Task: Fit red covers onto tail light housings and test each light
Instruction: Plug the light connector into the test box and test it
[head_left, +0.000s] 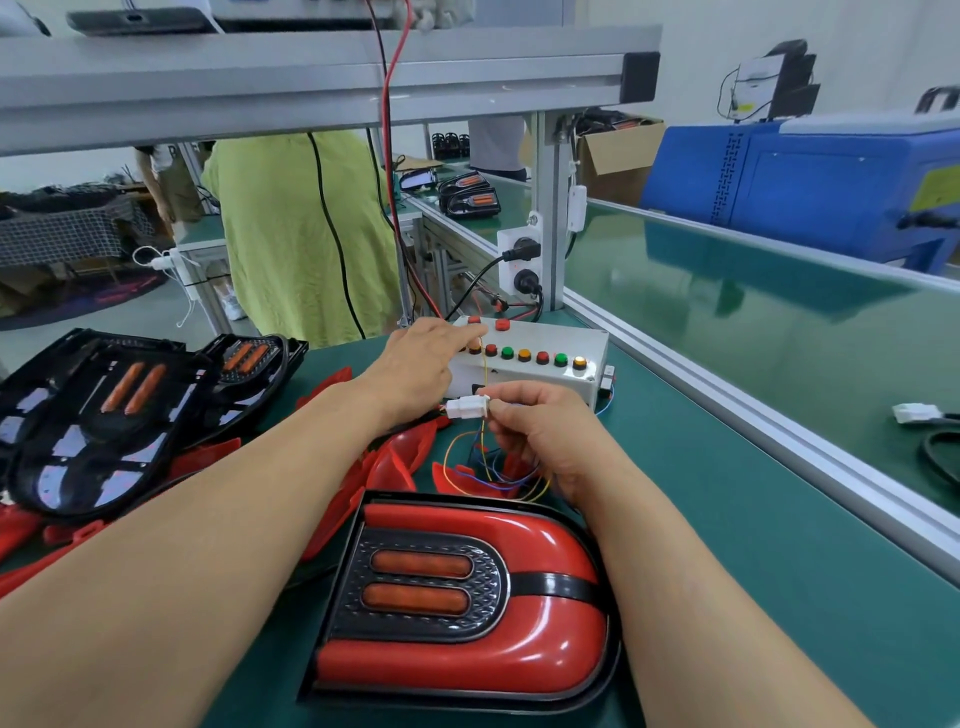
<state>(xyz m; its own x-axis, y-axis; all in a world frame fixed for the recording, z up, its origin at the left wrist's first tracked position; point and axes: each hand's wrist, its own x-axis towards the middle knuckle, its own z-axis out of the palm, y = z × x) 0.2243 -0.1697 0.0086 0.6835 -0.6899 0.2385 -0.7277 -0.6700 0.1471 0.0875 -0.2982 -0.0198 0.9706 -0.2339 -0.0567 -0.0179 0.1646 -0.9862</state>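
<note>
So I'm at a green bench mat (727, 545) with an aluminium rail along its right edge, and past that rail there's a glossy green conveyor belt (753, 291) with a big blue machine (810, 182) on the far side. Overhead is a grey aluminium shelf frame (311, 83) with red and black cables hanging off it. Someone in a lime green top (291, 234) stands across from me.

My left hand (415, 369) is reaching forward, fingers together, index fingertip down on the white test box (535, 364), right at the row of red, green and amber buttons. My right hand (540, 431) is pinching a white connector (470, 406) between thumb and fingers, just below the left fingertips, with thin yellow, blue and red wires (488, 467) looping down from it.

Nearest me, between my forearms, lies the tail light (462, 608) with its red cover already on, flat on the mat, lamps unlit as far as I can tell. Left of my left hand is a stack of bare black housings (114, 415), and loose red covers (395, 457) are scattered under my wrists.

Only container I see is an open cardboard box (618, 156) way back; contents are too small to tell.
</note>
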